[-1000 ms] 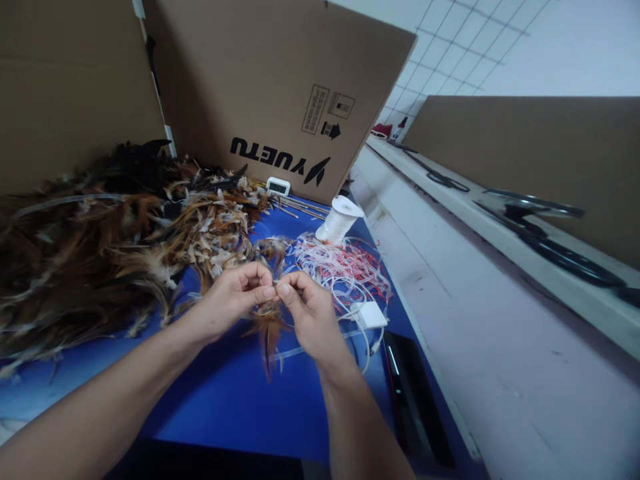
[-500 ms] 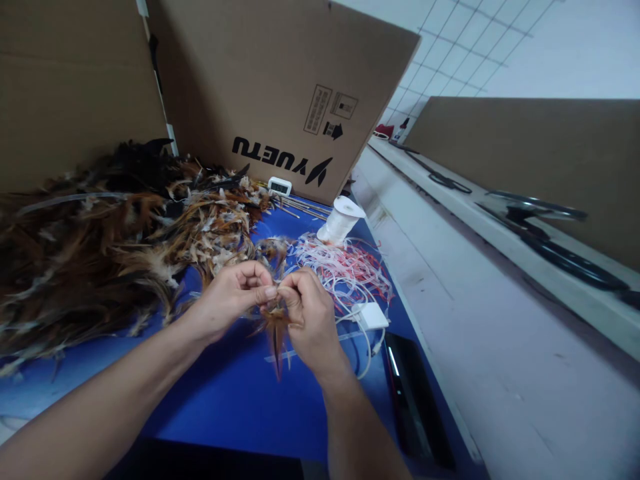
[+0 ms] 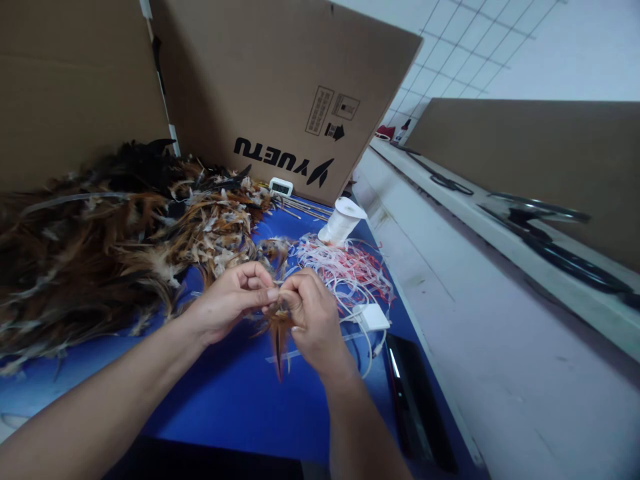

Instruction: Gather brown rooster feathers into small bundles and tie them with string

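Over the blue tabletop [image 3: 225, 407], my left hand [image 3: 237, 293] and my right hand [image 3: 313, 317] meet with thumbs and forefingers pinched close together. Between them hangs a small bunch of brown feathers [image 3: 279, 327], its tips pointing down toward me. The upper end of the bunch sits at the fingertips of both hands and is partly hidden by them. Whether a thread or strip is also pinched there is too small to make out. Just behind the hands lies another loose feather tuft [image 3: 275, 250].
A large heap of brown and black feathers [image 3: 125, 247] fills the left. On the right are a white spool [image 3: 343, 221], tangled white and pink strips [image 3: 340, 263], a white charger [image 3: 371, 317] with cable, and a black phone-like device [image 3: 417, 400]. Cardboard [image 3: 280, 80] stands behind a small digital clock [image 3: 281, 187].
Both hands stay pinched at the top of the feather bunch. My right hand has shifted very slightly right; the rest looks the same.
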{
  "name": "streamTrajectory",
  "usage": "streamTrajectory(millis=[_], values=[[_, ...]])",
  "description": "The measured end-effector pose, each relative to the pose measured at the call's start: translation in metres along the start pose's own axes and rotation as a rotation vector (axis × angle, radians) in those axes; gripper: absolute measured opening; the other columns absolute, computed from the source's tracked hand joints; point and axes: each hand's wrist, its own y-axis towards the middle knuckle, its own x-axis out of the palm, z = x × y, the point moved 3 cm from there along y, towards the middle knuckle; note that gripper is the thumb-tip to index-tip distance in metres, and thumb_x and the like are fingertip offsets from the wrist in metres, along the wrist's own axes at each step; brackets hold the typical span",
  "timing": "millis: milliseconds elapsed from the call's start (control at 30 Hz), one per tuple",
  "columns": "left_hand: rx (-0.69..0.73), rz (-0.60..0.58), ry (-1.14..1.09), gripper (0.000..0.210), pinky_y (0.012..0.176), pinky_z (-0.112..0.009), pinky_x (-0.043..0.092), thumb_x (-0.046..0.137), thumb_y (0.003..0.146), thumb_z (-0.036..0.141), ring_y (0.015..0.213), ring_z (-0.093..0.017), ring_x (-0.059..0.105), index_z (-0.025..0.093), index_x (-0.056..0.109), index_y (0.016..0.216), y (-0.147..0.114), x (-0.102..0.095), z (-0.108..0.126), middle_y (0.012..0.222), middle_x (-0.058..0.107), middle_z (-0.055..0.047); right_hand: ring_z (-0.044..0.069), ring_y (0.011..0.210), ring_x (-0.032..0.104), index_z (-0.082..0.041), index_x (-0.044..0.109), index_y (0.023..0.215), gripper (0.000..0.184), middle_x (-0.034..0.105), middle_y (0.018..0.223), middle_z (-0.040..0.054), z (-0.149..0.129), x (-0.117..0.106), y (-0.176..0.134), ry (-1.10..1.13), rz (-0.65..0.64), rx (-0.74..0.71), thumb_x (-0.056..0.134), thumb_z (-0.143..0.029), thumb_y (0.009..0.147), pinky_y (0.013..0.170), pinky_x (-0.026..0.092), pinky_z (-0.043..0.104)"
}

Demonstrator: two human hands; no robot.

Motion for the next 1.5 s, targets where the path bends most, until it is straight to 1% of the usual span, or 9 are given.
streamTrajectory(millis=[167,233,300,400,500,700,967,1233,1500], values=[[-0.051,-0.025,-0.035,0.027,0.049,-0.014,0.037,0.08,0.066,0.018,0.051,-0.005,0.053,0.016,0.055,0.073,0.001,-0.003,-0.002,0.057,0.06,0.005,0.019,0.083,0.052,-0.021,0.051,0.085,0.015,0.057,0.085,0.0065,-0.004,-0.001,0.0,-0.076,-0.004,-0.125,0.041,-0.02,0.097,0.074,0.043,0.034],[-0.05,-0.017,-0.034,0.028,0.048,-0.014,0.036,0.081,0.065,0.017,0.051,-0.005,0.052,0.017,0.054,0.074,0.001,-0.004,-0.002,0.057,0.058,0.006,0.019,0.084,0.052,-0.02,0.052,0.085,0.014,0.058,0.085,0.0062,-0.004,-0.001,0.0,-0.036,-0.003,-0.114,0.044,-0.019,0.096,0.076,0.043,0.034],[-0.025,-0.007,-0.023,0.028,0.049,-0.014,0.036,0.08,0.066,0.017,0.051,-0.004,0.051,0.017,0.055,0.075,0.001,-0.005,0.0,0.058,0.058,0.007,0.017,0.083,0.054,-0.02,0.053,0.083,0.014,0.057,0.084,0.0045,-0.002,0.0,0.001,0.066,0.006,-0.007,0.046,-0.021,0.095,0.076,0.043,0.032],[0.034,0.007,0.017,0.026,0.055,-0.015,0.04,0.079,0.068,0.018,0.058,-0.005,0.055,0.017,0.054,0.077,0.0,-0.006,0.004,0.065,0.062,0.005,0.014,0.074,0.054,-0.021,0.055,0.087,0.012,0.056,0.08,0.0008,0.005,0.001,0.0,0.305,0.018,0.273,0.048,-0.027,0.095,0.07,0.045,0.028],[0.083,0.022,0.064,0.026,0.062,-0.017,0.044,0.079,0.069,0.017,0.065,-0.007,0.058,0.018,0.054,0.078,0.0,-0.006,0.008,0.071,0.065,0.003,0.012,0.07,0.056,-0.022,0.055,0.092,0.011,0.058,0.081,-0.0012,0.01,0.005,-0.002,0.58,-0.018,0.492,0.058,-0.031,0.087,0.065,0.046,0.025],[0.114,0.053,0.129,0.027,0.064,-0.018,0.046,0.079,0.068,0.017,0.066,-0.007,0.058,0.018,0.054,0.076,0.0,-0.005,0.012,0.07,0.063,0.004,0.011,0.075,0.059,-0.021,0.06,0.087,0.024,0.063,0.082,-0.0023,0.016,0.011,-0.003,0.827,-0.032,0.67,0.076,-0.026,0.07,0.071,0.048,0.025],[0.114,0.001,0.105,0.026,0.068,-0.017,0.048,0.078,0.069,0.014,0.07,-0.007,0.061,0.018,0.054,0.077,0.0,-0.004,0.012,0.074,0.067,0.004,0.009,0.072,0.06,-0.02,0.064,0.084,0.029,0.065,0.079,-0.0022,0.019,0.016,-0.006,1.126,-0.015,0.763,0.082,-0.021,0.062,0.07,0.048,0.022],[0.14,0.042,0.178,0.026,0.065,-0.017,0.049,0.077,0.068,0.014,0.068,-0.007,0.062,0.018,0.052,0.076,-0.003,-0.002,0.016,0.073,0.067,0.003,0.009,0.07,0.06,-0.02,0.065,0.082,0.029,0.063,0.076,-0.0034,0.02,0.017,-0.005,1.133,0.021,0.76,0.083,-0.02,0.06,0.069,0.05,0.022],[0.343,0.162,0.49,0.022,0.063,-0.021,0.053,0.073,0.071,0.018,0.068,-0.011,0.066,0.018,0.051,0.076,-0.007,0.002,0.02,0.074,0.067,0.001,0.007,0.067,0.057,-0.019,0.064,0.08,0.031,0.06,0.072,-0.0044,0.023,0.016,-0.004,1.084,0.083,0.758,0.085,-0.02,0.057,0.066,0.048,0.02]])
